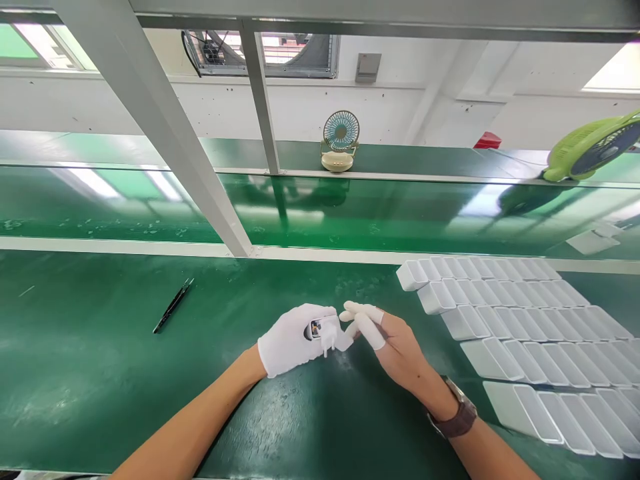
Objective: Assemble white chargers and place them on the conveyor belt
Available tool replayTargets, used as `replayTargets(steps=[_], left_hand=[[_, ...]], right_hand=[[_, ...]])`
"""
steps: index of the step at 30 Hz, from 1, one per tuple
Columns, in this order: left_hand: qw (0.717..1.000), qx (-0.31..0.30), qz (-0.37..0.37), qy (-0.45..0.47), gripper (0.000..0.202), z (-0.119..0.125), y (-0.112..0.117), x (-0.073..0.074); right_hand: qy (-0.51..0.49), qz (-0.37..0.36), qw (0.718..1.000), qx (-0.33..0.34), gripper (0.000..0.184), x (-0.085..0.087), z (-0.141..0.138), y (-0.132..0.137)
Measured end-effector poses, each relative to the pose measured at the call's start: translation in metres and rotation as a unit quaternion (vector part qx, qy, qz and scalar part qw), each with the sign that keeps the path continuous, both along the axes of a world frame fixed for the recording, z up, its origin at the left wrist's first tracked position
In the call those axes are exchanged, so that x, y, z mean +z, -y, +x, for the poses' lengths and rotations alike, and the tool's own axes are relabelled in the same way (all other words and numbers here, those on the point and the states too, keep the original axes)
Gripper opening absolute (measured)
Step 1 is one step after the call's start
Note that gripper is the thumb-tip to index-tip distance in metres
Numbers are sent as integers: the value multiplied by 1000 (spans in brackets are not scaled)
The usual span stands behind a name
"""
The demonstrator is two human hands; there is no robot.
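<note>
Piece of white plastic [329,329], small dark opening in it, sits in gloved left hand [289,340], low over green bench [100,393]. Left fingers closed around it. Right hand [397,343], white finger covers [371,331] on: fingers half curled, tips close together at the piece's right edge; can't tell if they pinch it. Black tweezers [173,307] lie well left of the hands. White boxes [500,359] in rows at right, beyond watch [456,415] on right wrist.
</note>
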State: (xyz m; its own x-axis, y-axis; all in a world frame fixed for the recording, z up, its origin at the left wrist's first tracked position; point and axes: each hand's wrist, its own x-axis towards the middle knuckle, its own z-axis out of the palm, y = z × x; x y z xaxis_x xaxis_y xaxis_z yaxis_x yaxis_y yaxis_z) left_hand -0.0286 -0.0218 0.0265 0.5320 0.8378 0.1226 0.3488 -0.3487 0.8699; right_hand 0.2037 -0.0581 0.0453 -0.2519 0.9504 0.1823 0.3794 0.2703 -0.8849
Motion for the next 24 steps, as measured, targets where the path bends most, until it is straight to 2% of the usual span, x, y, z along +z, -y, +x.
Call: replayTargets(steps=[2, 5, 9, 11, 14, 16, 20, 24], left_hand=[[999, -1, -20, 41, 30, 1, -3, 7], [996, -31, -68, 55, 12, 4, -8, 16], [982, -42, -171, 62, 37, 9, -7, 22], [973, -18, -220, 75, 43, 12, -3, 23], [938, 29, -326, 111, 47, 16, 2, 24], [920, 55, -367, 128, 48, 19, 3, 25], [917, 83, -365, 138, 46, 19, 1, 23], [935, 67, -327, 117, 44, 15, -2, 22]], right_hand=[[14, 25, 1000, -11, 34, -5, 0, -2], [44, 53, 997, 33, 43, -12, -1, -3], [63, 63, 993, 83, 54, -13, -5, 0], [62, 88, 990, 92, 53, -12, -7, 0], [63, 129, 985, 92, 47, -11, -9, 0], [70, 145, 982, 95, 41, -11, -11, -2], [69, 146, 982, 95, 34, -15, -16, -3], [81, 162, 979, 89, 32, -19, -18, -3]])
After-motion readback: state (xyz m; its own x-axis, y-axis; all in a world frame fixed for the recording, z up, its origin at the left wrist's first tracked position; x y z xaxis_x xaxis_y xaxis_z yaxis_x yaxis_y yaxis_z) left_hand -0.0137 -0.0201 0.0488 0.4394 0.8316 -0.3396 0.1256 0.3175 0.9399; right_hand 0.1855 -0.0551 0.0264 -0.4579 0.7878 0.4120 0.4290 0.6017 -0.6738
